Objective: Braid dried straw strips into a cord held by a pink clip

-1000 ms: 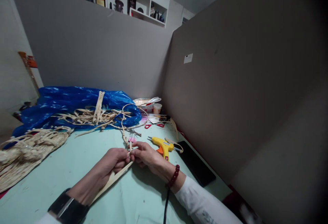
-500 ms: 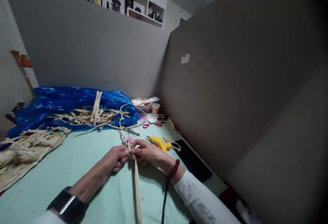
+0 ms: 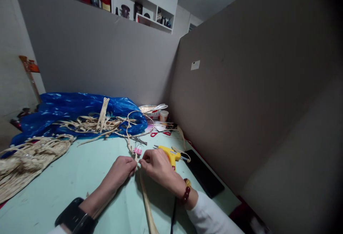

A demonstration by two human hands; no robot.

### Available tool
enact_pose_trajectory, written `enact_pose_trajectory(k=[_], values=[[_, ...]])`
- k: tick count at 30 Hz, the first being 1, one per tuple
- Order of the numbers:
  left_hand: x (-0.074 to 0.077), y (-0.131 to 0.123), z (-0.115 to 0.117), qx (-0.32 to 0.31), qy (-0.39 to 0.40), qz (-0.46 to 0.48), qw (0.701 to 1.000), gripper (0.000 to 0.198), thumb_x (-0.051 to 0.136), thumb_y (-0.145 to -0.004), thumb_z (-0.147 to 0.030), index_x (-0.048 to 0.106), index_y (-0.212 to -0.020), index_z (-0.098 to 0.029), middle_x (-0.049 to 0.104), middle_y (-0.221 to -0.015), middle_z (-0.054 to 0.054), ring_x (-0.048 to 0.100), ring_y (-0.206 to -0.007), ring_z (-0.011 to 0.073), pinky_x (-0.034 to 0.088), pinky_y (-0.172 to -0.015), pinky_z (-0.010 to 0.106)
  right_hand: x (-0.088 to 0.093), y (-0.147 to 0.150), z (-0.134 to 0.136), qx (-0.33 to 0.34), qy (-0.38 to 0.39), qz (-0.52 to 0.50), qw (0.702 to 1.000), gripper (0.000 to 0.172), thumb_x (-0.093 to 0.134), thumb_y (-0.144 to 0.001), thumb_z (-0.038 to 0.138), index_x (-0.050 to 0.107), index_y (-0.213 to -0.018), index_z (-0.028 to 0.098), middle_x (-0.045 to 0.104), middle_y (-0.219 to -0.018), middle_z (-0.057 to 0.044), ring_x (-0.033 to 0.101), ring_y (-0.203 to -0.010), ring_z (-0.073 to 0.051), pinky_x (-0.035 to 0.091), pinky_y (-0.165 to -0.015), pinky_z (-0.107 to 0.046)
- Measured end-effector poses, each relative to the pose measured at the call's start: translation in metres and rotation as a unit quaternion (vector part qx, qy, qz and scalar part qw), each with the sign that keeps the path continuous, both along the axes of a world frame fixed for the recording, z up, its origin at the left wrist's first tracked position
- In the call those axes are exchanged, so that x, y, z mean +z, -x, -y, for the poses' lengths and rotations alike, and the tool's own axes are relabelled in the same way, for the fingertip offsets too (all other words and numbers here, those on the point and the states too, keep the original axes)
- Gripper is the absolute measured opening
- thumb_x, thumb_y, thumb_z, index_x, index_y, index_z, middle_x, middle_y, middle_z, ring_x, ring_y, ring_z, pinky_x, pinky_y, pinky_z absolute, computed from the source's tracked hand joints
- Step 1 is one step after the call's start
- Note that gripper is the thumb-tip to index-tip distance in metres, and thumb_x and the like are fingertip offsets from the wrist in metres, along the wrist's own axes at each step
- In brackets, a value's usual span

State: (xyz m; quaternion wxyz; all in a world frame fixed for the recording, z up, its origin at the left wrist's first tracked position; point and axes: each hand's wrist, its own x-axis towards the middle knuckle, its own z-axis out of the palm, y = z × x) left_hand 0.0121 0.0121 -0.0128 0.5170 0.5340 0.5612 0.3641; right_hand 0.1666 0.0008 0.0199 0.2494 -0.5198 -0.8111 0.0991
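One pale, flat strip (image 3: 147, 202) runs down the middle of the table (image 3: 107, 209) toward us, from the hands out past the bottom of our view. We judge it light, dry and pliable, soft enough to twist yet apt to split if tugged hard, so we would hold it flat near the join, between thumb and forefinger. At its upper end the left hand (image 3: 122, 169) pinches the near end of a braided cord (image 3: 129, 142) between its fingers. The right hand (image 3: 158, 166) is bunched just beside, but we cannot tell whether its fingers are closed on a strand. Past them, a pink clip (image 3: 138, 151) sits by the cord, which probably feels firmer than the loose strip. Right of the clip we see a yellow glue gun (image 3: 170, 152), with a black slab (image 3: 205, 173) along the table's right edge; a woven piece (image 3: 34, 166) lies by the left edge. Farther off are red-handled scissors (image 3: 167, 133), then a blue plastic bag (image 3: 72, 101) bearing loose strips (image 3: 102, 116) toward the far edge.
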Motion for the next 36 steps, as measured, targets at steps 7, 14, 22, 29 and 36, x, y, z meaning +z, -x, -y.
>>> enact_pose_trajectory(k=[7,14,22,29,36], values=[[0.006,0.007,0.005,-0.010,0.048,0.057,0.997,0.028,0.055,-0.061,-0.041,0.038,-0.049,-0.022,0.027,-0.036,-0.012,0.013,-0.034,0.0023,0.007,-0.038,0.020,-0.015,0.016,0.015,0.093,-0.131,0.114,0.980,0.013,0.046,-0.086,0.022,0.057,-0.086,0.015,0.061,-0.078,-0.006,0.046,-0.058,-0.015,0.020,-0.051,-0.030],[0.006,0.010,0.004,-0.029,0.053,0.100,0.993,0.027,0.060,-0.060,-0.040,0.043,-0.056,-0.020,0.032,-0.040,-0.013,0.017,-0.034,0.0010,0.006,-0.038,0.019,-0.010,0.013,0.019,0.143,-0.133,0.077,0.978,0.018,0.047,-0.088,0.025,0.061,-0.084,0.015,0.062,-0.075,-0.004,0.045,-0.058,-0.013,0.020,-0.051,-0.029],[-0.001,0.011,0.001,-0.059,0.045,0.111,0.991,0.035,0.065,-0.061,-0.047,0.045,-0.059,-0.019,0.034,-0.040,-0.012,0.016,-0.034,0.0009,0.006,-0.037,0.019,-0.009,0.005,-0.003,0.080,0.184,-0.228,0.953,0.030,0.048,-0.089,0.032,0.059,-0.068,0.014,0.059,-0.061,-0.002,0.050,-0.057,-0.012,0.033,-0.057,-0.024],[0.003,0.009,0.002,-0.090,-0.041,-0.033,0.995,0.030,0.056,-0.066,-0.047,0.047,-0.054,-0.020,0.037,-0.041,-0.008,0.026,-0.036,0.0066,0.018,-0.039,0.021,-0.025,0.007,-0.012,0.090,0.310,-0.310,0.894,0.022,0.049,-0.083,0.020,0.052,-0.062,0.015,0.038,-0.048,0.006,0.032,-0.042,-0.007,0.024,-0.044,-0.021],[0.015,0.001,0.017,-0.066,-0.188,-0.383,0.902,0.027,0.036,-0.083,-0.023,0.059,-0.071,-0.019,0.070,-0.079,0.012,0.062,-0.078,0.0241,0.036,-0.066,0.029,-0.031,0.007,-0.016,0.037,0.213,-0.271,0.938,0.020,0.057,-0.076,0.020,0.066,-0.061,0.011,0.049,-0.051,0.002,0.038,-0.052,-0.008,0.027,-0.049,-0.021]])
